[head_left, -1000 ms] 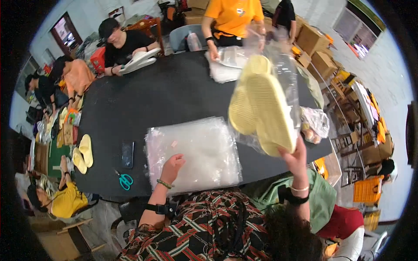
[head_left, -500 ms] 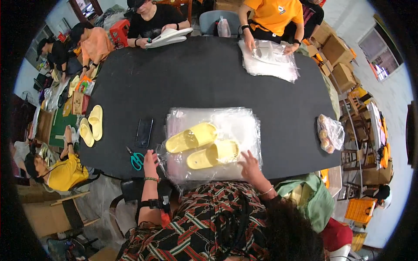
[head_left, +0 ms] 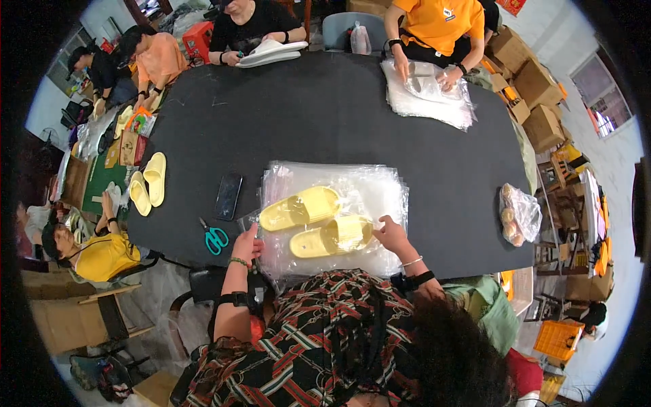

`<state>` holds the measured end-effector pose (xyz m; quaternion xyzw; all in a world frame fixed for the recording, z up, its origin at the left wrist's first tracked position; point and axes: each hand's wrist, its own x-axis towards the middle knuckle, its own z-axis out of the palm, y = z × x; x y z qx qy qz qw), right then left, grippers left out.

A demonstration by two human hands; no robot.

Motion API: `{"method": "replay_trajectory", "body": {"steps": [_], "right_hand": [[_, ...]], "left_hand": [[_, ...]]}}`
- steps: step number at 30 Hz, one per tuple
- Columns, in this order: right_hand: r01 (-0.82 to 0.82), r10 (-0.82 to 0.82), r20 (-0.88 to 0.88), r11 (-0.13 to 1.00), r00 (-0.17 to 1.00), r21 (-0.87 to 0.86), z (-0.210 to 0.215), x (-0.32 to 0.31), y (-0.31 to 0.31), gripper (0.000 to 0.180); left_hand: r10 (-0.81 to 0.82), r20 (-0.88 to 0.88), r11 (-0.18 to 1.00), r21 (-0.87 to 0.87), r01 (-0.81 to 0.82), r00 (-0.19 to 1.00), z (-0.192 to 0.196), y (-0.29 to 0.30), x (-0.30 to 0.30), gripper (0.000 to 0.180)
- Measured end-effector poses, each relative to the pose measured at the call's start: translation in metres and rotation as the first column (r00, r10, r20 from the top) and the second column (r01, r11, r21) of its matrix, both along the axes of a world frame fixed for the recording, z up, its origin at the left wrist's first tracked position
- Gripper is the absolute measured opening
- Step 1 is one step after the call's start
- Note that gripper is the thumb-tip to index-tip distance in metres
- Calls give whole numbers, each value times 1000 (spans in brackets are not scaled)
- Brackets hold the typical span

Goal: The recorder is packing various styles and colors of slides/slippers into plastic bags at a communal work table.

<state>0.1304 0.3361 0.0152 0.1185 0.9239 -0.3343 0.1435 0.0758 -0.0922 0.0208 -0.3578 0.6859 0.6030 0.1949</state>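
Two yellow slide slippers [head_left: 300,209] lie side by side, tilted, on a stack of clear plastic bags [head_left: 285,178], with shiny film over them. The nearer slipper [head_left: 332,237] has its strap end toward my right hand [head_left: 393,239]. That hand's thumb and forefinger are pinched by the slipper's right end; whatever is between them is too small to make out. At the stack's left edge, my left hand [head_left: 248,247] has its fingers closed on the rim of the top bag. Teal-handled scissors [head_left: 215,239] rest just left of that hand.
A black phone [head_left: 229,197] lies beyond the scissors. Another yellow slipper pair [head_left: 155,180] stands at the table's left edge, a bag of round items [head_left: 518,216] at the right. Across the table, a person in orange [head_left: 441,27] handles more clear bags [head_left: 427,102]; another holds white slippers [head_left: 271,53].
My right hand's spread fingers have drawn together into a pinch near the slipper's end. My left hand has moved slightly right, onto the bag's edge. The whole view has shifted a little.
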Motion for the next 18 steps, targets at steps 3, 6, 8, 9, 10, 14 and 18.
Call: {"method": "replay_trajectory", "body": {"steps": [3, 6, 8, 9, 10, 14, 18], "right_hand": [[19, -18, 7, 994, 1000, -107, 6, -1, -1, 44], [-15, -2, -72, 974, 997, -225, 27, 6, 0, 44], [-33, 31, -9, 973, 999, -230, 33, 15, 9, 41], [-50, 65, 53, 970, 996, -238, 33, 21, 14, 38], [-171, 176, 58, 983, 983, -70, 30, 25, 15, 34], [-376, 364, 102, 916, 926, 140, 30, -6, 34, 33], [-126, 70, -385, 985, 920, -122, 46, -73, 16, 31]], "left_hand": [[-14, -81, 957, 288, 37, 997, 7, 5, -3, 39], [125, -475, 947, 320, 39, 871, 14, 8, -13, 21], [108, -501, 950, 306, 59, 859, 18, 16, -22, 20], [91, -527, 953, 291, 79, 845, 22, 22, -24, 20], [22, -476, 960, 255, 113, 879, 20, 21, -27, 26], [-7, -175, 968, 248, 51, 984, 23, 32, -33, 52], [-23, -79, 987, 157, 36, 997, 28, 23, -47, 64]]}}
